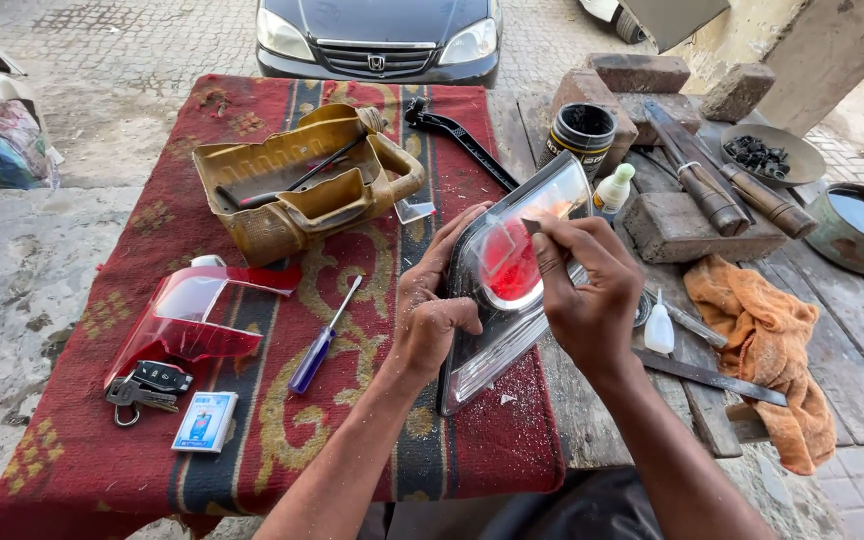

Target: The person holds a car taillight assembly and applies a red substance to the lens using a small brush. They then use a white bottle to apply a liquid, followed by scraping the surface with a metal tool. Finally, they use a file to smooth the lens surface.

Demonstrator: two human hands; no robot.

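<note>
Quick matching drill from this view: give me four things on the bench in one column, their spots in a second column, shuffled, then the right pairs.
Things:
1. tail light
2. screwdriver
3. orange rag
4. car keys

Places:
A. draped over the bench's right side
B. on the rug beside a small card box
C. held between the left hand and the right hand
D. lying on the rug left of the left hand

Pairs: 1-C, 2-D, 3-A, 4-B
</note>
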